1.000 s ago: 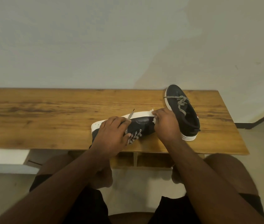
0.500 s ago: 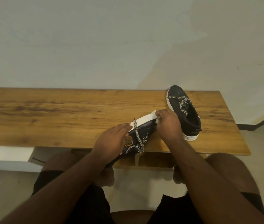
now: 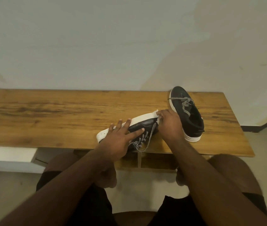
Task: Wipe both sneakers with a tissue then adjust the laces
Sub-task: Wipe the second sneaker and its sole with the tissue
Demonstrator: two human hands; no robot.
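The sneaker (image 3: 139,126) being wiped lies tipped on its side at the front edge of the bench (image 3: 48,115), its white sole turned toward the wall and its speckled laces (image 3: 143,141) spilling loose over that edge. The left hand (image 3: 118,141) lies flat on it with fingers spread wide, pinning rather than gripping. The right hand (image 3: 170,123) is curled at the toe end, its fingers pinched shut on a scrap of white tissue (image 3: 158,118) pressed to the sole's rim; only a sliver of the tissue shows. The second sneaker (image 3: 186,113) stands upright near the back right corner of the bench, just beside the right hand. With the shoe so close to the front edge and held only by a flat palm, a firm stroke could likely push it off. The dangling laces might catch a finger. A thin tissue rubbed hard along the rubber edge may well tear.
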